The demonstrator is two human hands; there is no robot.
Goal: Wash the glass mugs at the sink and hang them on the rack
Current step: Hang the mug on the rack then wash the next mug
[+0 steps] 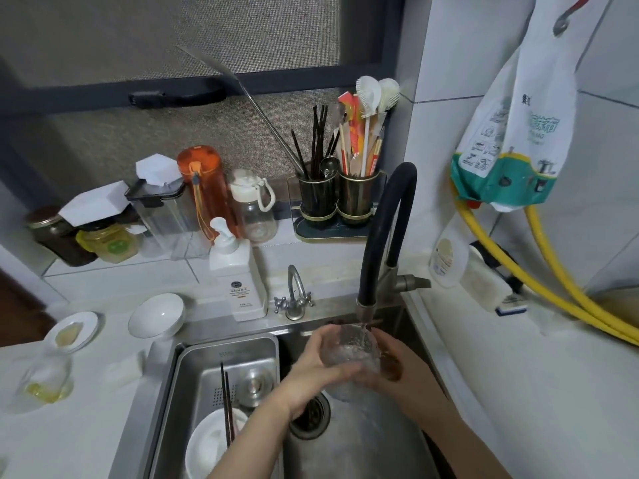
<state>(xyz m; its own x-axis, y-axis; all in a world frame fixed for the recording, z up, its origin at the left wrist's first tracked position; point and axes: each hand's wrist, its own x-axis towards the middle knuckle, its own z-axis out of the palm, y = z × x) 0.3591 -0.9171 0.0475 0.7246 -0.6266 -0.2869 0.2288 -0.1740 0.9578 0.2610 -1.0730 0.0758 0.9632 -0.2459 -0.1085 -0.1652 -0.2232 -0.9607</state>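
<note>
Two hands, left point(323, 361) and right point(397, 363), cupping glass mug point(351, 357) under faucet point(366, 311), mouth tilted up toward spout

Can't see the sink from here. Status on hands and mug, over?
Both hands on the glass mug: left hand grips its side, right hand holds the other. Mug under running faucet. Nothing blocking; no rack in view.

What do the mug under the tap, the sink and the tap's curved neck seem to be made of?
Mug: clear textured glass, both hands visible through it. Sink: brushed stainless steel, grey with soft reflections. Tap neck: matte black, likely rubber or silicone hose, ending in a metal nozzle.
</note>
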